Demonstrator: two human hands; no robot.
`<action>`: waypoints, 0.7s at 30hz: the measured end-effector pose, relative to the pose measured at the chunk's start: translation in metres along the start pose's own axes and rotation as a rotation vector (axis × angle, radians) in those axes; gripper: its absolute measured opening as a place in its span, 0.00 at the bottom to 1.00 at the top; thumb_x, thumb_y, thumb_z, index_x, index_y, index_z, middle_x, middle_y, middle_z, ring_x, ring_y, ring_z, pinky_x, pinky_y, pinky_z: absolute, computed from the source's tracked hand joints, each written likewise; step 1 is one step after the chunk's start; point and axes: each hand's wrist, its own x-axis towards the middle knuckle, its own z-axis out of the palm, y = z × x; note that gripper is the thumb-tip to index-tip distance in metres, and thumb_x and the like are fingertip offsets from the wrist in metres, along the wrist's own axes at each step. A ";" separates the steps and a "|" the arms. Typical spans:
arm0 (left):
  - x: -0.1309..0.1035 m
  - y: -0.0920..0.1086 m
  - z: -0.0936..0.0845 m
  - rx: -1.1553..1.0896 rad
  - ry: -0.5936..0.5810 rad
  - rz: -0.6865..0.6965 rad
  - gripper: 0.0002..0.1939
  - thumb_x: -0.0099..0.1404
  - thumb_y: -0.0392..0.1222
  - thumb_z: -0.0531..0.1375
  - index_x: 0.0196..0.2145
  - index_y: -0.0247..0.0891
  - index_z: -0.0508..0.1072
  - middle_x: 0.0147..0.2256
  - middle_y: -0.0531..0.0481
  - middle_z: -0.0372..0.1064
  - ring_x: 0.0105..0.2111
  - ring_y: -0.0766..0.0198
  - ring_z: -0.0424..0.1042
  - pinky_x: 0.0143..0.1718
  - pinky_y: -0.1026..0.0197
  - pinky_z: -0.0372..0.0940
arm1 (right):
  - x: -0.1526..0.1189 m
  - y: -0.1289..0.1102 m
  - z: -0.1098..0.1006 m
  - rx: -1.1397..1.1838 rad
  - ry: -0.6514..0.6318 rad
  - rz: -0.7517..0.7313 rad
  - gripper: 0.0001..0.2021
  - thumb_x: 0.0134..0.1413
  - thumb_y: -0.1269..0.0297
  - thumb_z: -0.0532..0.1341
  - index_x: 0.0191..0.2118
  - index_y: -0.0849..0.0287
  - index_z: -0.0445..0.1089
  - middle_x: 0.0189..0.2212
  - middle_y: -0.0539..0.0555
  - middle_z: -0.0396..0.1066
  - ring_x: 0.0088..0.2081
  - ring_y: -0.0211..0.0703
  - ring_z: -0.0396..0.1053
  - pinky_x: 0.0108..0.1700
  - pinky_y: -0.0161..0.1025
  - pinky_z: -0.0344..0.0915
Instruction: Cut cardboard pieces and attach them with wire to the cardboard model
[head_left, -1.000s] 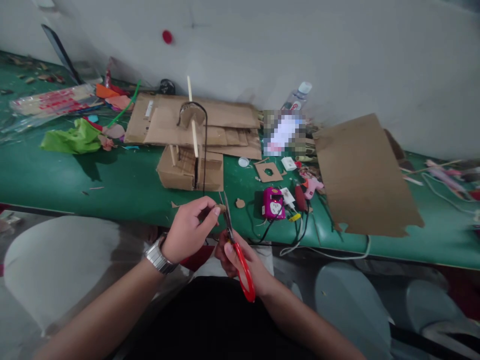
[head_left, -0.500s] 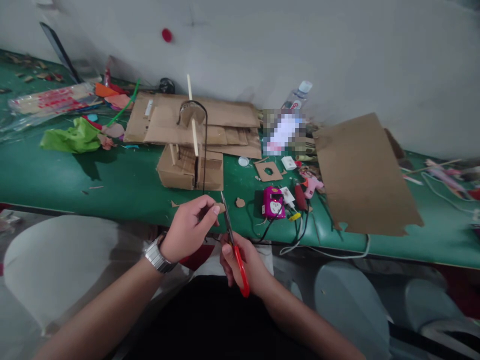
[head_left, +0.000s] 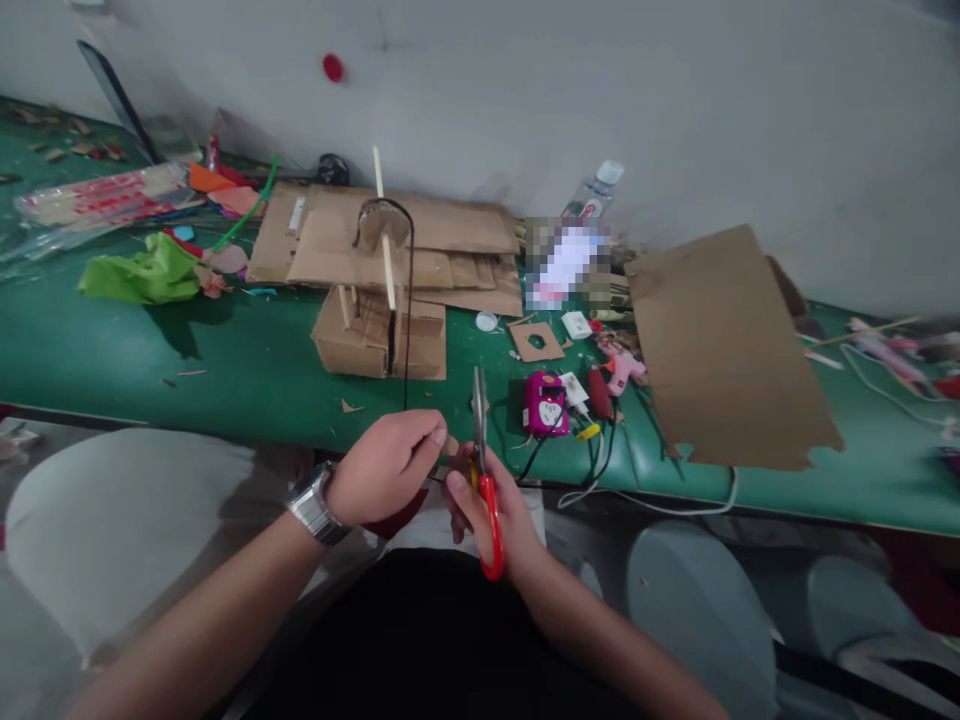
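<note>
The cardboard box [head_left: 424, 350] stands on the green bench [head_left: 225, 365]. Just nearer the wearer than the box, the left hand [head_left: 390, 465] pinches a small cardboard piece [head_left: 451, 446]. Right of that, the right hand [head_left: 491, 505] grips the red-handled scissors [head_left: 492, 530], blades pointing away and almost together; whether they touch the piece, I cannot tell. Right of the box lie a square cardboard piece with a hole [head_left: 537, 352] and a purple socket block [head_left: 545, 404].

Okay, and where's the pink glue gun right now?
In the head view, the pink glue gun lies right of the purple power adapter, beside the large cardboard sheet.
</note>
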 end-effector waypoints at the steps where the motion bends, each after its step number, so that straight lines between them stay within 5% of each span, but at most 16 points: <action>1: 0.000 0.000 0.000 0.008 -0.039 0.018 0.18 0.79 0.41 0.49 0.29 0.40 0.65 0.28 0.52 0.66 0.28 0.63 0.65 0.32 0.59 0.57 | 0.001 -0.001 0.000 0.015 0.028 -0.020 0.23 0.57 0.48 0.73 0.49 0.51 0.64 0.27 0.42 0.63 0.20 0.32 0.60 0.18 0.30 0.64; 11: 0.001 -0.002 0.003 -0.087 -0.147 0.003 0.20 0.79 0.46 0.50 0.29 0.39 0.68 0.27 0.52 0.68 0.27 0.64 0.64 0.30 0.60 0.57 | 0.007 -0.007 -0.007 -0.028 0.063 -0.089 0.23 0.51 0.55 0.77 0.48 0.52 0.70 0.31 0.46 0.66 0.25 0.34 0.62 0.20 0.31 0.65; 21: -0.003 -0.002 0.008 -0.528 -0.208 -0.097 0.13 0.77 0.49 0.57 0.41 0.39 0.77 0.37 0.50 0.76 0.36 0.64 0.72 0.41 0.62 0.67 | 0.007 -0.018 -0.008 -0.025 0.181 -0.206 0.21 0.51 0.57 0.77 0.42 0.52 0.67 0.29 0.45 0.65 0.27 0.37 0.64 0.26 0.35 0.65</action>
